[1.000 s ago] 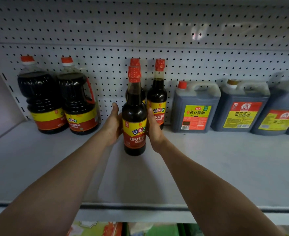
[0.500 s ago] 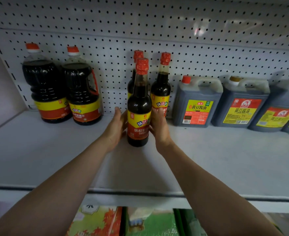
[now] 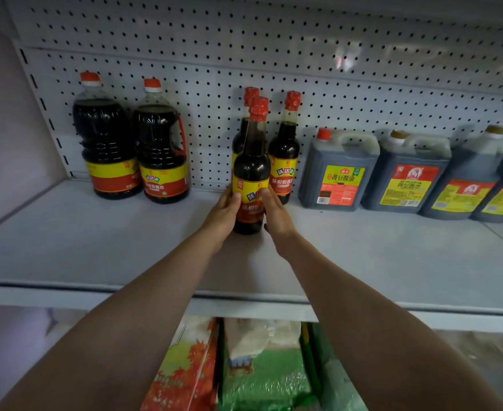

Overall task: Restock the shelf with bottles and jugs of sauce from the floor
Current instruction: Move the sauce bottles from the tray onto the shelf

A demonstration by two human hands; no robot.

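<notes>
A slim dark sauce bottle [image 3: 251, 161] with a red cap and yellow-red label stands on the white shelf [image 3: 96, 241], in front of two like bottles, one [image 3: 284, 149] to its right and one [image 3: 241, 134] partly hidden behind it. My left hand [image 3: 223, 213] and my right hand [image 3: 275, 213] hold its lower body from both sides, thumbs on the label. Two round jugs, one [image 3: 103, 140] beside the other [image 3: 161, 146], stand at the back left.
Several square dark jugs [image 3: 337, 173] with yellow labels line the back right against the pegboard wall [image 3: 333, 84]. The lower shelf shows a red-leaf box [image 3: 185, 369] and a green packet [image 3: 262, 378]. The shelf's front edge crosses under my forearms.
The bottle between my hands has moved further back on the shelf, closer to the two like bottles. The view has tilted down, showing more of the lower shelf.
</notes>
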